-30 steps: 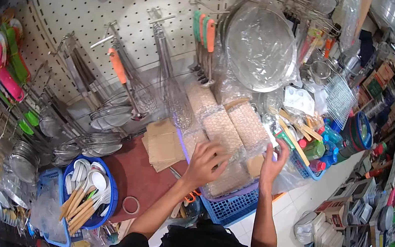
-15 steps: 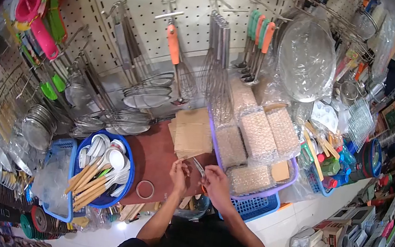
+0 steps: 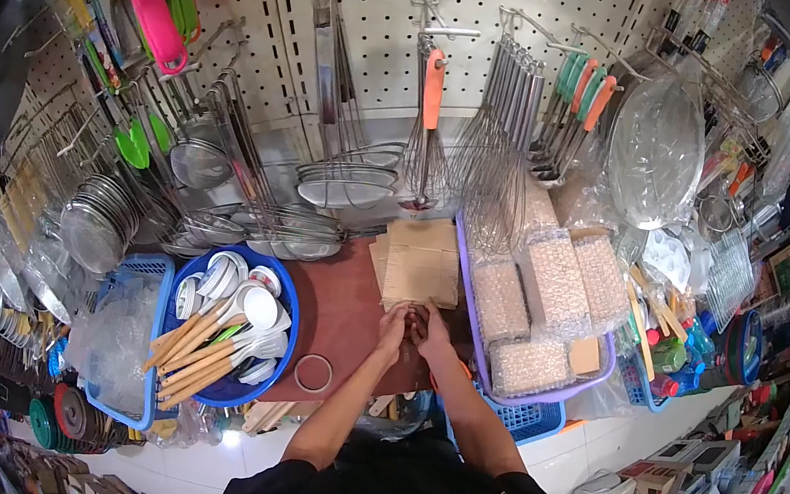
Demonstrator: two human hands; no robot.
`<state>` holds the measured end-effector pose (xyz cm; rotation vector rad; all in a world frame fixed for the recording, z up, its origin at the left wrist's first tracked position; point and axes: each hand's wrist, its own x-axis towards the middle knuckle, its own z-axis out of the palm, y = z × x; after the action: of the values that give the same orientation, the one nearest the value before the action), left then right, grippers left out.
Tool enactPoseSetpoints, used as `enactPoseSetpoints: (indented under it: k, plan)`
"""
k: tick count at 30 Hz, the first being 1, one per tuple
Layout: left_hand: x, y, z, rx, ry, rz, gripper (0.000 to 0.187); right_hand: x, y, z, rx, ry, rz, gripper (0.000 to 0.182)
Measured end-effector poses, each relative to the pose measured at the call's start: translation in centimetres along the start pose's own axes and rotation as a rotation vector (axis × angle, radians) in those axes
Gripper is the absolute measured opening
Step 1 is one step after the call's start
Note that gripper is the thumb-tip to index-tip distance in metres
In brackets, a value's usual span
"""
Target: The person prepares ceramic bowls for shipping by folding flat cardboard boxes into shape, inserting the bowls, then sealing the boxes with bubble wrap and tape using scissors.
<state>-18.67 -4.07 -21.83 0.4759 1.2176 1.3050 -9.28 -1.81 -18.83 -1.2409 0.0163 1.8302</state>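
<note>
A stack of flat brown cardboard pieces lies on the reddish-brown tabletop. At its near edge, my left hand and my right hand are close together, almost touching. Both have fingers drawn in. Something small and dark shows between the fingertips, too small to name, and the hands hide most of it. The scissors seen earlier cannot be made out now. Left of my forearms, a ring-shaped roll of tape lies near the table's front edge.
On the left stands a blue basin of wooden-handled spoons and ladles, beside a light-blue basket. A purple basket with bubble-wrapped packages is at the right. Whisks and strainers hang behind from a pegboard.
My hands have drawn together against the cardboard's near edge. The scissors that showed in my right hand are no longer visible. The whole view has shifted, moving the scene rightward.
</note>
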Motion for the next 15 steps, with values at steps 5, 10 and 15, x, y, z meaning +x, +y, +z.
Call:
enactPoseSetpoints:
  k: [5, 10, 15]
  plan:
    - [0.6, 0.4, -0.4, 0.023, -0.045, -0.051, 0.029, 1.2, -0.1, -0.1, -0.077, 0.086, -0.047, 0.024]
    - [0.6, 0.8, -0.9, 0.079, -0.135, -0.071, 0.036, 1.8, -0.3, 0.1, -0.079, 0.102, -0.087, 0.021]
    - [0.5, 0.3, -1.1, 0.082, -0.176, -0.081, 0.037, 2.1, 0.4, -0.1, 0.012, 0.088, -0.142, 0.018]
